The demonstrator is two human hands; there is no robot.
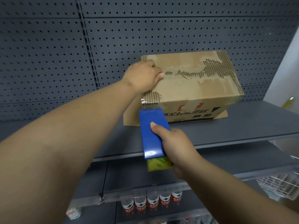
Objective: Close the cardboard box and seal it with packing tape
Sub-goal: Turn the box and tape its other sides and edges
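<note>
The cardboard box (191, 84) sat on the shelf (226, 126), flaps down, its long axis running left to right across the view. The left hand (144, 76) pressed on the top near the left end of the seam, fingers hard to read. The right hand (174, 143) gripped the blue tape dispenser (152, 135), nearer the person, its nose pointing away at the box's near left corner, clear tape apparently bridging the 2.

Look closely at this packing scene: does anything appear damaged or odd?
Yes. The cardboard box is damaged: its top paper layer is torn away along the centre seam and at the corners, exposing the ribbed corrugation. Printing on its front face appears upside down.
</note>
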